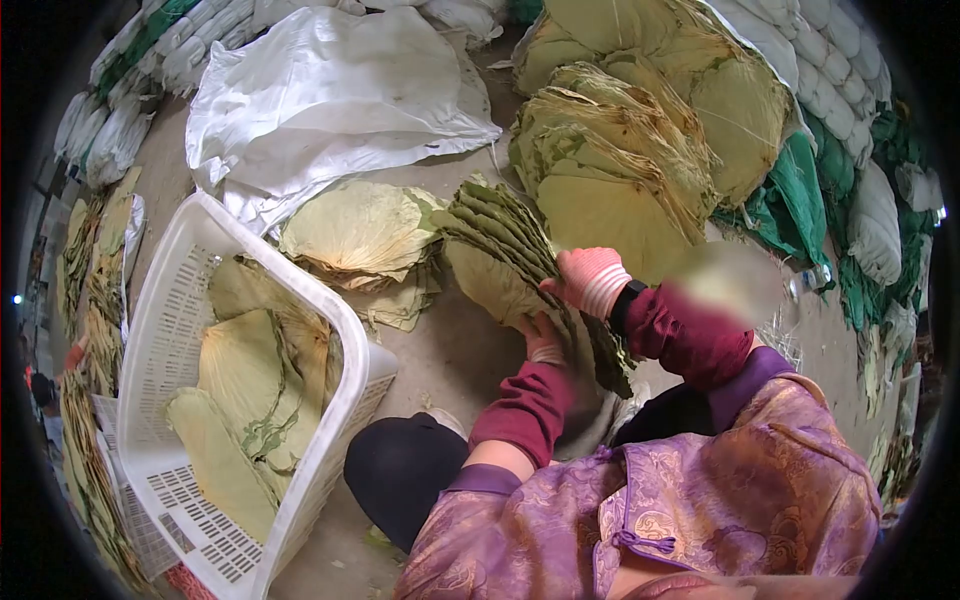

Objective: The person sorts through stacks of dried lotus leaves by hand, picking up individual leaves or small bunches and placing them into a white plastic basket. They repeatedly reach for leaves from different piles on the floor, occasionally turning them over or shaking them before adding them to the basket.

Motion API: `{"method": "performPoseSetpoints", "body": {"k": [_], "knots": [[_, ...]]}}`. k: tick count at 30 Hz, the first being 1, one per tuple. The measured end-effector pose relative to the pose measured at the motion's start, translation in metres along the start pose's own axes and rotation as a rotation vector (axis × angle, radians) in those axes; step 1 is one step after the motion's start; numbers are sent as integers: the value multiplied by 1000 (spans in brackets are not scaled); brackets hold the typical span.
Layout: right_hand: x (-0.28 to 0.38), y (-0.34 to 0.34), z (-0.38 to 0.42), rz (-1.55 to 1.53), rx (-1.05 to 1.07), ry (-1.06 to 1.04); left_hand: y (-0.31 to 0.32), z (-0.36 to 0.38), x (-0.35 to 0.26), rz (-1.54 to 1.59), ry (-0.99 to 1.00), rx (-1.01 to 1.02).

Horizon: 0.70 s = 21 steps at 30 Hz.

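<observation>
Along the left edge of the floor (450, 350), rows of dried leaves (90, 300) are seen stacked on edge. Just to their right a white plastic basket (160, 330) is tilted on its side, and several large pale green leaves (250, 390) are held in it, lying against its lower wall. Behind the basket, toward the far edge of the floor, a crumpled white sack (330, 90) is spread out, and a low stack of flat leaves (360, 235) is lying on the floor between the sack and the basket. Near the middle, a thick bundle of folded leaves (500, 250) is being grasped: the left hand (545, 340) is closed around it from below, and the gloved right hand (585, 280) is clenched on its upper right side. To the right of the bundle, a tall heap of leaves (620, 130) is piled, and green and white sacks (850, 200) are stacked along the right edge.
</observation>
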State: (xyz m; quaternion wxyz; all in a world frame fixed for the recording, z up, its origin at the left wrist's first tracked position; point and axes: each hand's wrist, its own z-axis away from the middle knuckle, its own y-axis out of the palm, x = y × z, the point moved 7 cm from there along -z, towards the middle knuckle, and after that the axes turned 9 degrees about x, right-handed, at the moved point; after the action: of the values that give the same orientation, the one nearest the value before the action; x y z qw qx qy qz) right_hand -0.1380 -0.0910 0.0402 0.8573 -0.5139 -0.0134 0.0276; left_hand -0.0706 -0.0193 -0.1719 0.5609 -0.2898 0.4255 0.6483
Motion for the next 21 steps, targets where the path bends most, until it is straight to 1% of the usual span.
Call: {"method": "performPoseSetpoints", "body": {"k": [1, 2, 3, 4, 6, 7, 9, 10, 12, 13, 14, 18, 19, 20, 21], "knots": [[2, -4, 0, 25, -45, -9, 3, -27, 44, -306, 120, 27], [5, -8, 0, 48, -90, -16, 7, -27, 32, -658, 246, -2], [8, -9, 0, 42, -75, -39, 12, -25, 21, -960, 375, -80], [10, -10, 0, 36, -74, -37, 10, -24, 22, -966, 374, -77], [14, -7, -2, 33, -35, -42, -3, -31, 54, -48, 18, 35], [17, -9, -1, 51, -40, -61, -6, -29, 47, -54, 16, 33], [13, -1, -8, 53, -53, -94, 2, -30, 48, 26, 16, 237], [10, 1, -11, 59, -67, -123, -1, -31, 49, 19, 16, 235], [-1, 0, -14, 75, -65, -121, -18, -38, 58, -50, 54, 81], [-9, -1, -15, 100, -60, -118, -21, -40, 65, -58, 54, 84], [-18, -2, -15, 94, -62, -114, -24, -34, 58, -110, 40, 54], [-45, -15, -13, 138, -147, -123, -46, -9, 13, -311, -8, -72], [-46, -23, -9, 134, -205, -135, -54, -5, 7, -366, -56, -82], [-48, -28, -5, 130, -258, -149, -62, -8, 13, -366, -61, -83], [-45, -27, -4, 140, -282, -207, -70, -13, 19, -329, 2, -79]]}}
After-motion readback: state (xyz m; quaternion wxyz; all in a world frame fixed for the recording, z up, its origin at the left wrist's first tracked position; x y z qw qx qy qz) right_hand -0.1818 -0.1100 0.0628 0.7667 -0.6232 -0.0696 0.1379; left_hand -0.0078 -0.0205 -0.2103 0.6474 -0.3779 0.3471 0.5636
